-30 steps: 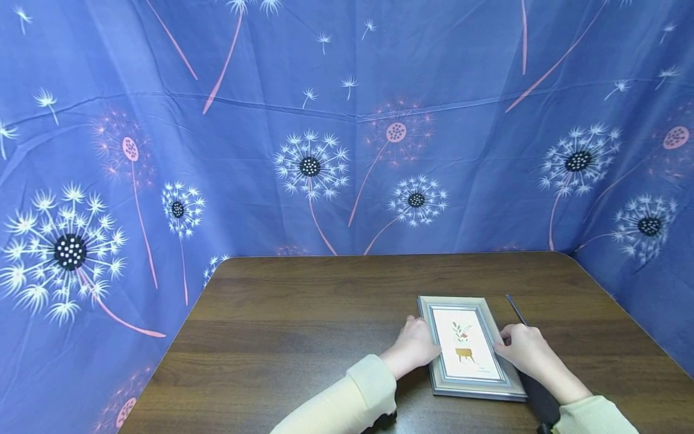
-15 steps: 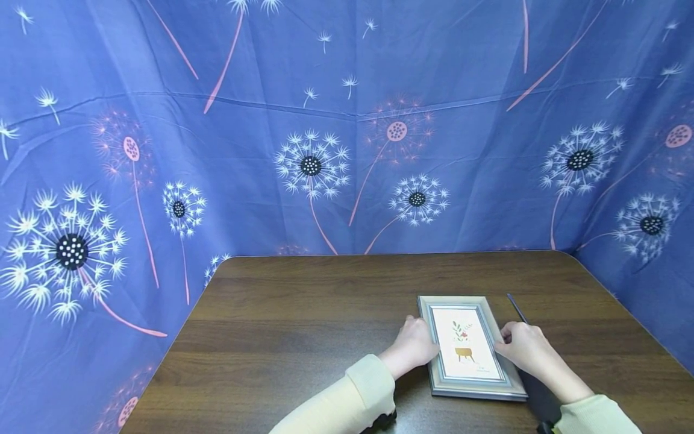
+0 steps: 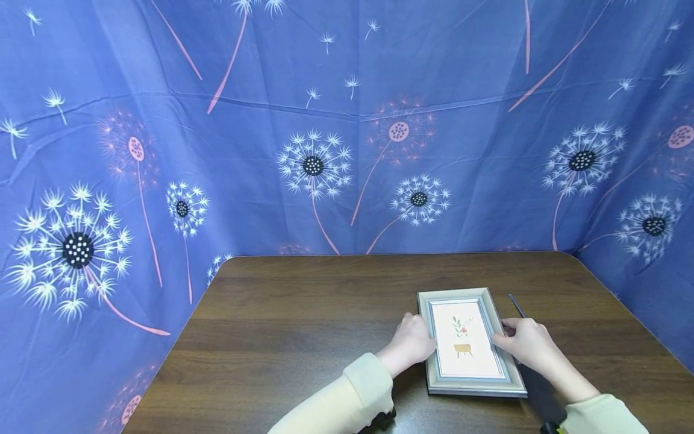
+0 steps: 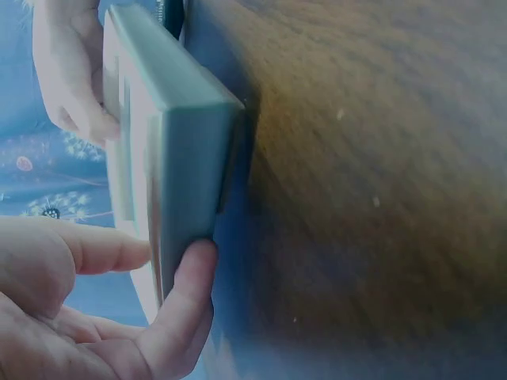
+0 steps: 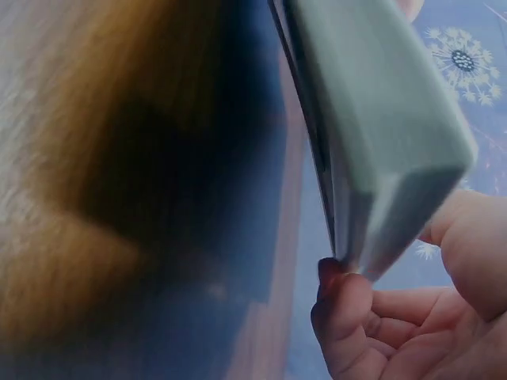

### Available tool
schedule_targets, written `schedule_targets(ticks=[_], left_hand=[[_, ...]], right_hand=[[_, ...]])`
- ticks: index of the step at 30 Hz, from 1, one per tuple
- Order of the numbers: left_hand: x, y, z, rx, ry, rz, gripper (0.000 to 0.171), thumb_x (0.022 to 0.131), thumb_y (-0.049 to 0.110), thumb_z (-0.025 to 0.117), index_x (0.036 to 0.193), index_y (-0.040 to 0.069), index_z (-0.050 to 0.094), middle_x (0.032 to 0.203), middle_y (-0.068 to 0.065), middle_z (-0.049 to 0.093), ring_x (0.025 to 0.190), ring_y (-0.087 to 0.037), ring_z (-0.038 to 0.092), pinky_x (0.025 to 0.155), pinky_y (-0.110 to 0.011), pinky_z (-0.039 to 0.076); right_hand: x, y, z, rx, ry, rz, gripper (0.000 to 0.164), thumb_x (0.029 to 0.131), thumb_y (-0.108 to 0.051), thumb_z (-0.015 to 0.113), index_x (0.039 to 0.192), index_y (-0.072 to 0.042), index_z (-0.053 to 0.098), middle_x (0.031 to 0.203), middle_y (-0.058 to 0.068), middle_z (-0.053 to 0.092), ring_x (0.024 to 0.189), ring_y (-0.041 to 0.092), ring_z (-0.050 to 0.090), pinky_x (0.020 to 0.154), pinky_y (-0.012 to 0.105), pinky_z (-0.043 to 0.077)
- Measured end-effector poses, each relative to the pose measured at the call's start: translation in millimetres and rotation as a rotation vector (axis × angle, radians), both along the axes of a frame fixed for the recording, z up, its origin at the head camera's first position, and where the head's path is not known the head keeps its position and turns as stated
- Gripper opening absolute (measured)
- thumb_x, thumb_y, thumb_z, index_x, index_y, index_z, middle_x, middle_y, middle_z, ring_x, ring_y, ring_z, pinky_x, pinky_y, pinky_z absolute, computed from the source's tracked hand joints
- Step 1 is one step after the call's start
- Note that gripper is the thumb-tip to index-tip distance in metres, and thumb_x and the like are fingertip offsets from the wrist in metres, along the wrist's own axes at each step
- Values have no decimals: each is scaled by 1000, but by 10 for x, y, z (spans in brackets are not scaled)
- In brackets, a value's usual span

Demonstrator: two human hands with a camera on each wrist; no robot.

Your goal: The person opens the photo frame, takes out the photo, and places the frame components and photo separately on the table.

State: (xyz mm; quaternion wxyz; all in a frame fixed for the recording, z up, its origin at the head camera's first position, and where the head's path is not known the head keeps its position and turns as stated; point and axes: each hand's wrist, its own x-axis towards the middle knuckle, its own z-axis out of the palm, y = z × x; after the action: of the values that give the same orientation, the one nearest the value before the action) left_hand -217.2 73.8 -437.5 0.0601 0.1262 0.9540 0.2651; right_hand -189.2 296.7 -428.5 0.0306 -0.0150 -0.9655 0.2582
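A picture frame [image 3: 477, 386] with a pale silvery border surrounds a print [image 3: 462, 337] of a plant in a mustard-coloured pot on legs. My left hand [image 3: 406, 342] grips its left side, thumb on the front and fingertips on the edge and underside in the left wrist view. On the opposite side my right hand [image 3: 528, 343] pinches the border the same way. The frame's side wall [image 4: 194, 166] stands apart from the wood in the left wrist view. A shadow lies below the frame's edge [image 5: 388, 111] in the right wrist view.
A thin dark stick [image 3: 517, 305] lies right of the frame, its near end hidden behind my right hand. The brown wooden table [image 3: 303, 307] reaches back to a blue dandelion-print curtain [image 3: 347, 181], which also hangs along both sides.
The frame's far end has risen a little and the frame has tipped slightly, both hands still gripping it. My right hand's fingers have shifted slightly upward with it. The view has turned slightly left.
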Motion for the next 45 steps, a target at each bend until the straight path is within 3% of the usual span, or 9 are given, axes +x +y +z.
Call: schedule_targets(ticks=[4,8,13,17,22,26,30,36,45], left_hand=[[17,-28,-2,12,-19,-18,41,84,19,65,47,8,51,67,-7,60,66,-13,52,77,-26,51],[45,-61,0,63,-55,-21,42,86,16,63,46,8,53,73,-18,63,49,-6,58,84,-15,47],[60,-86,-3,161,-101,-6,24,85,13,65,64,2,60,98,-26,59,36,-11,58,50,-11,49],[58,-88,0,222,-141,4,14,84,11,67,80,-2,61,89,-23,61,38,-13,60,38,-16,48],[76,-104,11,251,-159,9,14,84,11,66,76,1,61,61,-8,60,39,-14,60,38,-18,48],[104,-126,0,315,-179,1,13,84,9,65,74,2,61,57,-5,58,40,-15,61,39,-22,51],[116,-138,-18,359,-178,-10,15,84,9,64,70,3,60,54,-3,57,41,-15,61,40,-23,52],[120,-139,-10,377,-178,-15,15,84,11,66,73,3,60,54,-5,59,41,-16,62,41,-22,52],[147,-156,21,440,-237,-26,11,84,11,64,82,1,58,58,-8,61,45,-20,64,47,-25,55]], right_hand=[[8,-16,40,-6,27,9,51,76,-16,65,107,23,56,82,21,69,69,21,63,55,36,55],[20,-41,73,-13,31,8,51,76,-16,64,107,23,56,83,23,69,69,21,63,55,34,55],[43,-73,117,-25,26,-7,51,76,-16,63,109,23,56,81,21,69,64,17,59,50,28,51],[65,-95,156,-32,34,-10,52,77,-15,62,109,24,54,84,24,68,64,17,58,51,28,51],[89,-134,207,-31,68,-15,51,75,-15,62,108,23,56,74,17,67,60,16,53,45,25,44],[111,-181,246,-37,105,-25,49,74,-14,63,108,21,57,60,2,56,51,13,44,39,23,31],[120,-214,306,-35,124,-32,49,75,-15,63,110,20,58,56,-3,45,47,10,36,39,22,24],[129,-240,400,-31,147,-33,48,77,-16,63,111,17,59,55,-4,42,46,8,32,39,22,24],[152,-289,498,-3,191,-6,44,80,-19,64,111,13,61,59,-4,46,51,10,39,44,22,30]])
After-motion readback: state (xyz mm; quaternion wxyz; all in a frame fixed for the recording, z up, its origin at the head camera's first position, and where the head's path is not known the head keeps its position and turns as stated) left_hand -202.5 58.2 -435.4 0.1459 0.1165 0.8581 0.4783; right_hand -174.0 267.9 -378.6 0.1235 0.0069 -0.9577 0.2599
